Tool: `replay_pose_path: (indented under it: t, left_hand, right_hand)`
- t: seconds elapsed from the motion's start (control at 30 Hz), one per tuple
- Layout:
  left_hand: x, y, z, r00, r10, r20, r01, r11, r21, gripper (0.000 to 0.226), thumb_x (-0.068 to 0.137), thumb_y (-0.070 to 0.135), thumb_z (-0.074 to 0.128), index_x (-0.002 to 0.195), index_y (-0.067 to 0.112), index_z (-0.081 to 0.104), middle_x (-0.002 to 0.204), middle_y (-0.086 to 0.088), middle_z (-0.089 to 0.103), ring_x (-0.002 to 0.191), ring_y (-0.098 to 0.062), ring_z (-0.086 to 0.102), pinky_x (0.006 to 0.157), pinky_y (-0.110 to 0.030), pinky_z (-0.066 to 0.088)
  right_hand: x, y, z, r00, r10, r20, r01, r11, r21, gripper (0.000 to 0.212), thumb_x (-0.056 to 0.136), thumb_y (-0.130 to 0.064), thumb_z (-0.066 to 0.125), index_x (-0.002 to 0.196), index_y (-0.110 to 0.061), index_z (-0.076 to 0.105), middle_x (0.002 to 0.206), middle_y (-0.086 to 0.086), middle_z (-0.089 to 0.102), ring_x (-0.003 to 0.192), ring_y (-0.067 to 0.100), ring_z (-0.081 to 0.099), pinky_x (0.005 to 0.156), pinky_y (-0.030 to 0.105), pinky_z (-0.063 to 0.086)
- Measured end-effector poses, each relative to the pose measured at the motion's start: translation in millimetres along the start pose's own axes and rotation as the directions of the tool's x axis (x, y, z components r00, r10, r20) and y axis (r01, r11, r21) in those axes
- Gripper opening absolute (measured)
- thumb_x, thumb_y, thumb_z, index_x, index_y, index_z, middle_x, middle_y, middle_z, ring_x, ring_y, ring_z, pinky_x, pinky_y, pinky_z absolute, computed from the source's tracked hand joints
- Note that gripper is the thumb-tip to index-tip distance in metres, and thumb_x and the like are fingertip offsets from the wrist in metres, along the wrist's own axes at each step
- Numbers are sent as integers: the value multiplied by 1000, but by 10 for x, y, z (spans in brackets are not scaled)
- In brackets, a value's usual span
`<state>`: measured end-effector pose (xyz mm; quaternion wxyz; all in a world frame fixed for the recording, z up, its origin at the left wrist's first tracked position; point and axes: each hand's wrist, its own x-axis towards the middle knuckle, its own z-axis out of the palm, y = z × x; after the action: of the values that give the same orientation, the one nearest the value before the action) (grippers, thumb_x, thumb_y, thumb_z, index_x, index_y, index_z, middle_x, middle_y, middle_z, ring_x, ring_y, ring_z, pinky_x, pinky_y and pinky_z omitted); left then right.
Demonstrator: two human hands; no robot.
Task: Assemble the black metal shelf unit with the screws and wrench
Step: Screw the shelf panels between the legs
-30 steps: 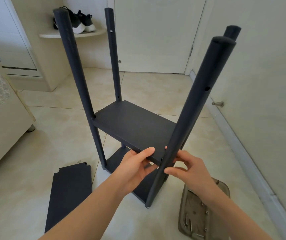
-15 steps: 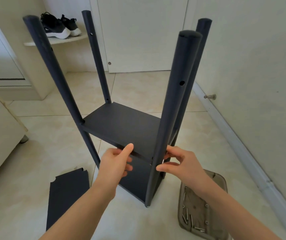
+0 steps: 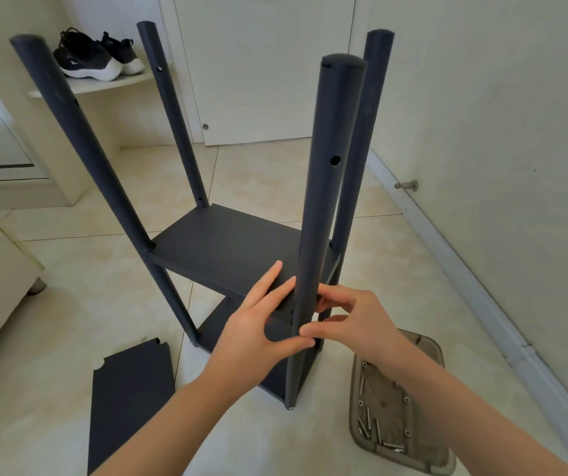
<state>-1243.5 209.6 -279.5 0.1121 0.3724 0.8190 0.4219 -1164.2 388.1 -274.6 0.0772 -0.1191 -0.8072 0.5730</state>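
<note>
The shelf unit (image 3: 234,249) stands upright on the tiled floor (image 3: 69,269) right in front of the person, with two black shelves fitted low between four posts. Nearest the camera, a grey tray (image 3: 431,342) with loose screws (image 3: 365,427) in it lies on the floor to the right, and a spare black panel (image 3: 127,400) lies flat to the left. Above these, both hands meet at the front post (image 3: 323,201), where the upper shelf joins it. The left hand (image 3: 258,324) lays its fingers (image 3: 277,267) straight along the top of the shelf, with the thumb spread wide below and reaching to the post. The right hand (image 3: 354,324) curls its thumb and forefinger against the post's right side, a narrow gap between them; whether they hold a screw cannot be told. Farther off, a pair of black shoes (image 3: 90,56) sits on a wall ledge.
</note>
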Motion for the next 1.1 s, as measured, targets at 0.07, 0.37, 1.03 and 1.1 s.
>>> replay_pose_path:
  t: [0.07,0.37,1.03,1.1]
  left_hand:
    - [19,-34,44,999,2,-36,-3,1000,-21,84,68,63,68,147,46,43,151,43,23,137,18,28,118,-37,37]
    - [11,-36,130,985,27,-171,-27,1000,-1,75,69,67,64,138,40,57,146,30,44,129,16,40,113,-33,42]
    - [-33,-94,130,976,95,-196,-91,995,26,72,72,65,64,132,25,66,142,31,46,126,21,40,99,5,29]
    - [-25,-96,132,972,106,-210,-103,994,26,68,73,64,65,130,27,66,141,34,46,126,20,41,98,5,29]
  right_hand:
    - [2,1,-7,1000,0,-4,0,1000,-11,52,64,-34,86,109,-53,67,98,-10,70,97,7,62,86,35,57]
    - [6,-15,-53,999,4,45,-3,999,-33,49,75,-35,81,115,-55,61,103,-18,68,100,-2,57,78,17,53]
    - [-431,1187,-526,912,404,-70,-410,897,-168,13,94,-14,63,102,-23,68,102,-4,70,98,11,66,88,25,53]
    - [-482,1503,-483,875,484,-37,-473,834,-285,12,95,-15,62,102,-24,66,101,-5,69,94,9,64,84,21,52]
